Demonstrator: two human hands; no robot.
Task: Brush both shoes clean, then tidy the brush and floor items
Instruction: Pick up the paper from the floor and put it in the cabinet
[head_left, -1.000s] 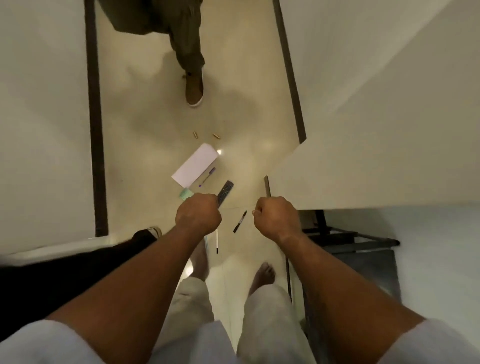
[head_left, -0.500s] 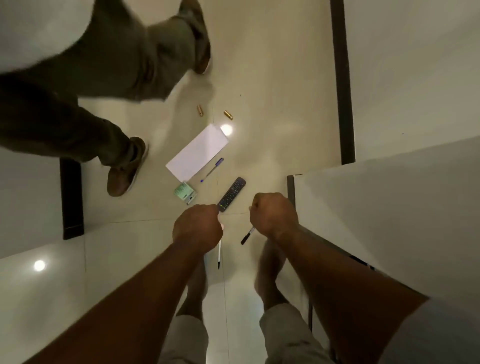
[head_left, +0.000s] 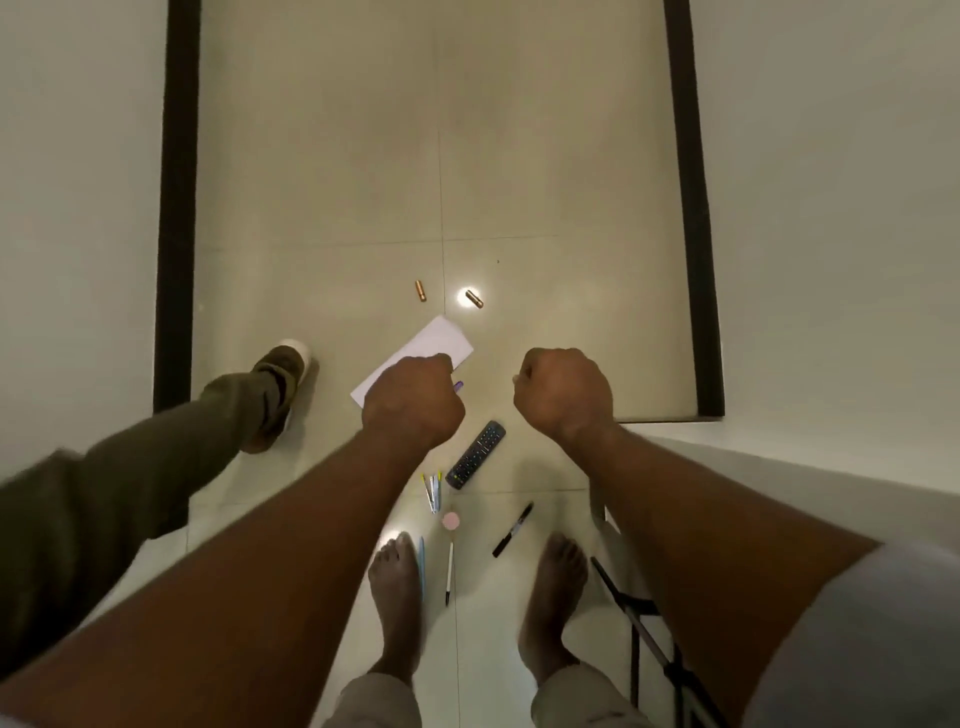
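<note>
Tiled floor (head_left: 337, 156) bears a remote (head_left: 475, 454); left hand (head_left: 413, 400) and right hand (head_left: 563, 392) hover fisted

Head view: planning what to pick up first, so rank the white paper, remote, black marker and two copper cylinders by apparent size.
1. white paper, partly behind the left hand
2. remote
3. black marker
4. copper cylinders: the two look alike, so tied

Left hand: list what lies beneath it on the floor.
The left hand covers part of a white paper sheet and most of a purple pen, only its tip showing. Anything else beneath is hidden.
</note>
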